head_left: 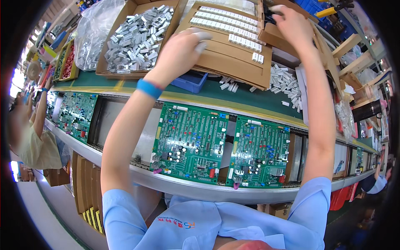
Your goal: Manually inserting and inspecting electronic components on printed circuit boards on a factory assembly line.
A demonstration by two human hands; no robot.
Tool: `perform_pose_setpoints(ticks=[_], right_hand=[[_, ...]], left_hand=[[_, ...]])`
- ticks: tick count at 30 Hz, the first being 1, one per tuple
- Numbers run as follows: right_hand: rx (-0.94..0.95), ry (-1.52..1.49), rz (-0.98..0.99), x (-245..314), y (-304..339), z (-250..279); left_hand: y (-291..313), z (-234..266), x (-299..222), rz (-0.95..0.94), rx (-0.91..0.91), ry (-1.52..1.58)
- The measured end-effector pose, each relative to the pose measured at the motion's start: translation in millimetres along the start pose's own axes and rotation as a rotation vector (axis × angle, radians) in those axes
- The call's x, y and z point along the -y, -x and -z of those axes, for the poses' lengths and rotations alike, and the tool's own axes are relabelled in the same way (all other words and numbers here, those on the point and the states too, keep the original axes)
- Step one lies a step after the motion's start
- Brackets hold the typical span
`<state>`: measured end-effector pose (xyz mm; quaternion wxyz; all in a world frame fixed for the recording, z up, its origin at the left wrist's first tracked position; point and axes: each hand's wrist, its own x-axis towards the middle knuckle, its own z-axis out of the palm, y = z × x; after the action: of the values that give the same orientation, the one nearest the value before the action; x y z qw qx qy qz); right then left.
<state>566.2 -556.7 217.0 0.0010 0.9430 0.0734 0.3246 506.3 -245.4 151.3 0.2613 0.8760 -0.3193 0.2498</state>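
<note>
My left hand (183, 48) hovers over the left edge of a cardboard sheet (233, 50). Pale covers sit on its fingertips, its fingers are curled but apart, and nothing shows between them. White rectangular parts (225, 25) stand in rows on the sheet. At the upper right my right hand (293, 27) reaches into a cardboard box (278, 38) with dark parts in it; its fingers look parted at these parts, partly cut off by the box. Below my arms two green circuit boards, a left one (189, 143) and a right one (259, 152), lie on the conveyor line.
A carton (102, 62) of loose silvery-white parts stands at the upper left, beside a clear plastic bag (93, 35). A blue tray (189, 83) and loose white parts (285, 81) lie under the sheet's edge. Another board (77, 114) and a co-worker (37, 141) are at the left.
</note>
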Motion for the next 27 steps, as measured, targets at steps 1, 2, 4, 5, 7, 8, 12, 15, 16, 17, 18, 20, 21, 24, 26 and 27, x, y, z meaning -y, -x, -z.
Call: perform_pose_setpoints(ticks=[1, 2, 4, 5, 7, 8, 12, 15, 16, 17, 18, 20, 21, 24, 26, 27], right_hand=[[0.076, 0.054, -0.031, -16.5, -6.5, 3.9], [0.149, 0.107, -0.065, -35.5, -13.1, 6.0], [0.358, 0.178, -0.054, -71.5, -29.9, 1.6], [0.570, 0.100, -0.134, -75.7, -33.0, -1.8], [0.830, 0.027, -0.274, -64.1, -35.7, -3.7], [0.828, 0.022, -0.280, -52.2, -37.2, -5.2], [0.769, -0.226, -0.184, -61.2, -46.9, -41.0], [0.701, -0.338, -0.176, -85.6, -53.8, -84.7], [0.628, -0.387, -0.155, -85.2, -57.1, -87.9], [0.876, -0.207, -0.127, -82.3, -70.8, -89.6], [0.887, -0.222, -0.113, -65.2, -72.1, -94.1], [0.634, -0.200, -0.097, -33.8, -66.1, -99.3], [0.537, -0.370, 0.178, -103.5, -74.1, -126.7], [0.544, -0.403, 0.071, -106.6, -80.5, -138.6], [0.535, -0.434, -0.024, -103.2, -89.0, -130.6], [0.539, -0.470, -0.074, -96.8, -96.4, -125.6]], left_hand=[[-9.4, -17.0, 3.7, -0.055, 0.003, -0.020], [-18.6, -27.4, 0.2, -0.056, 0.000, -0.022], [-40.0, -49.3, -8.0, 0.058, 0.146, -0.068], [-46.8, -55.9, -6.9, 0.048, 0.145, -0.066], [-54.9, -67.9, -2.5, 0.023, 0.129, -0.154], [-57.3, -70.2, -0.6, 0.016, 0.132, -0.156], [-62.0, -72.7, -2.2, 0.022, 0.146, -0.150], [-61.8, -71.4, -7.8, 0.011, 0.190, -0.052], [-62.9, -71.4, -7.5, 0.011, 0.201, -0.037], [-63.1, -71.5, -6.5, 0.014, 0.214, -0.020], [-58.6, -70.7, 0.6, 0.032, 0.223, -0.030], [-51.0, -65.6, 12.8, 0.014, 0.167, -0.094], [-73.1, -85.5, -0.5, -0.078, 0.143, -0.019], [-70.0, -70.5, -15.9, -0.074, 0.111, 0.130], [-74.2, -67.8, -7.5, -0.145, 0.137, 0.091], [-76.0, -55.0, -12.1, -0.124, 0.170, 0.023]])
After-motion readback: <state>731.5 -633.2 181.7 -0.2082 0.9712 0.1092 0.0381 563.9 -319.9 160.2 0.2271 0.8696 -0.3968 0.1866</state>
